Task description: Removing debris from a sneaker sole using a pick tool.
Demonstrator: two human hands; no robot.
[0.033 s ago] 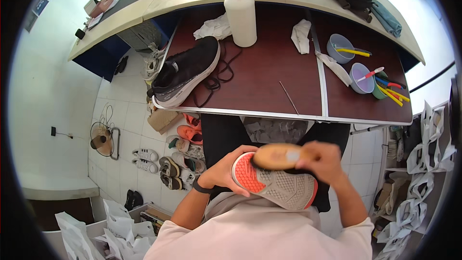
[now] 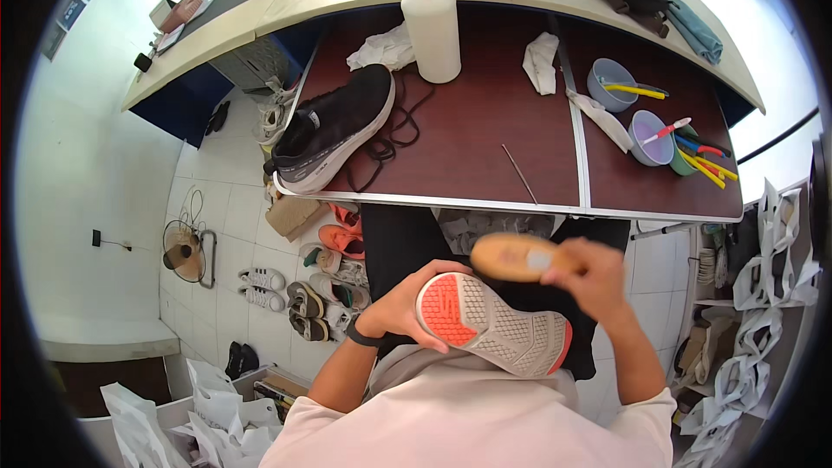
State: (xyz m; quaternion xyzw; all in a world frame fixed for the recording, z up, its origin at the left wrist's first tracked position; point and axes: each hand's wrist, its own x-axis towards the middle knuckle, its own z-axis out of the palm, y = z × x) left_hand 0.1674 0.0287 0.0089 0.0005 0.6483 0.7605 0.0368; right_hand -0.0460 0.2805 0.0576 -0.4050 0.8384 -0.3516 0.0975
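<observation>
In my lap a shoe (image 2: 511,329) is turned sole up, its tread grey with an orange-red patch at the left end. My left hand (image 2: 407,308) grips that end, fingers along the far edge and thumb on the near side. A wooden-backed brush (image 2: 513,258), blurred by motion, is held by my right hand (image 2: 594,277) at its right end. The brush hovers just beyond the shoe's far edge, apart from the tread; its bristles are hidden underneath. On the table ahead lies a black shoe (image 2: 334,126) with its lace (image 2: 400,134) pulled out loosely beside it.
The dark red table (image 2: 485,139) carries a white bottle (image 2: 432,35), crumpled white cloths (image 2: 542,65), a thin metal rod (image 2: 520,175) and cups (image 2: 650,140) with coloured-handled brushes. Several shoes (image 2: 308,308) and a fan (image 2: 184,251) stand on the floor at left. White bags (image 2: 752,329) line the right shelf.
The brush has lifted off the sole and moved up and slightly right with my right hand. My left hand and the shoe stay in place.
</observation>
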